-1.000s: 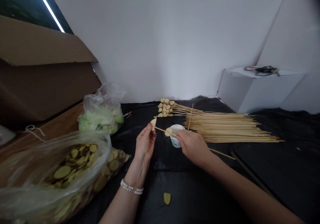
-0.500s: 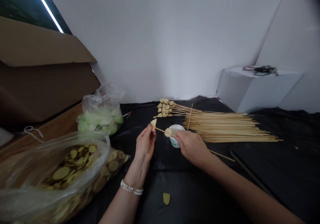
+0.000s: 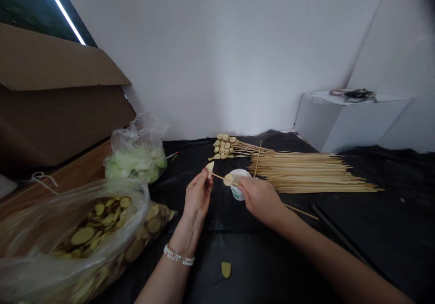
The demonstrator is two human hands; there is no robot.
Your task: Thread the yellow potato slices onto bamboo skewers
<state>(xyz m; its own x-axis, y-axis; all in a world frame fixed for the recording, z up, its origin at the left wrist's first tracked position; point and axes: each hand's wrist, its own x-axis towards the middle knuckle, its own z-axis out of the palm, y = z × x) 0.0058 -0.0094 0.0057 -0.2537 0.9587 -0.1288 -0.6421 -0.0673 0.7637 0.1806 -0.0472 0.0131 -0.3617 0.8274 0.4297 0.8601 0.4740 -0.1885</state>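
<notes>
My left hand (image 3: pixel 197 196) pinches a pale potato slice (image 3: pixel 210 166) between thumb and fingers. The tip of a wooden skewer (image 3: pixel 218 176) meets that slice; whether it has gone through, I cannot tell. Another round potato slice (image 3: pixel 228 180) is threaded farther along the stick. My right hand (image 3: pixel 262 200) is closed around the skewer, whose back end sticks out past the wrist. Just behind the skewer stands a white paper cup (image 3: pixel 242 173), partly covered by my right hand. One loose potato slice (image 3: pixel 226 270) lies on the black sheet (image 3: pixel 207 249) between my forearms.
Many bare skewers (image 3: pixel 312 172) lie in a wide pile at right. Behind the cup are skewers topped with potato slices (image 3: pixel 223 146). An open plastic bag of slices (image 3: pixel 139 195) and a bag of greens (image 3: pixel 136 159) stand left. A white box (image 3: pixel 326 118) sits back right.
Almost nothing differs. Both hands keep the same grip on the slice and the skewer, with only a very slight shift.
</notes>
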